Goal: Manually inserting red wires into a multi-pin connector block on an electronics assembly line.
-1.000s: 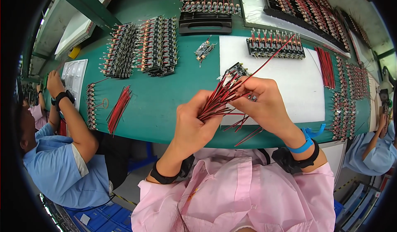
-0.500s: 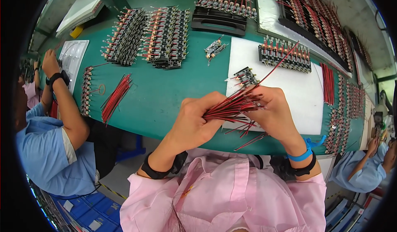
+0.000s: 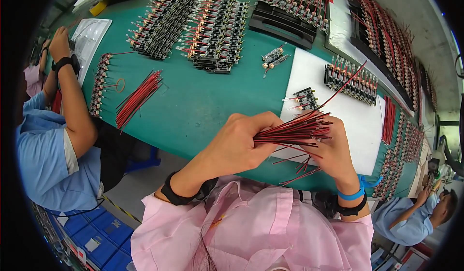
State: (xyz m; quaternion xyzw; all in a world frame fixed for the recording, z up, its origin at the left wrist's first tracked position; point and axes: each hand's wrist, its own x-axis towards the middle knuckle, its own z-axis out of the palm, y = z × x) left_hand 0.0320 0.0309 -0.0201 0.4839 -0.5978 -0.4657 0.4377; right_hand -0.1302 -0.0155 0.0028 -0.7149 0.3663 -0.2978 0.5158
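A bundle of thin red and black wires (image 3: pixel 293 132) is held above the front edge of the bench. My left hand (image 3: pixel 239 143) is closed around one end of it. At the other end, my right hand (image 3: pixel 334 150) grips the wires, its fingertips partly hidden behind them. One long wire sticks up out of the bundle to the right, and several loose strands hang below. Just beyond my hands, a small group of circuit boards (image 3: pixel 304 98) lies on a white foam sheet (image 3: pixel 302 70). A longer row of boards (image 3: pixel 351 83) rests farther right on that sheet.
Stacked circuit boards (image 3: pixel 162 24) and a second stack (image 3: pixel 215 32) stand at the back of the green bench (image 3: pixel 188 97). Another wire bundle (image 3: pixel 138 98) lies left, and more red wires (image 3: pixel 388 120) right. Black trays (image 3: pixel 282 24) hold boards. Co-workers (image 3: pixel 58 145) sit on both sides.
The whole view has tilted and shifted, so the bench items appear displaced. Both hands keep hold of the wire bundle, whose strands look slightly more fanned toward my right hand.
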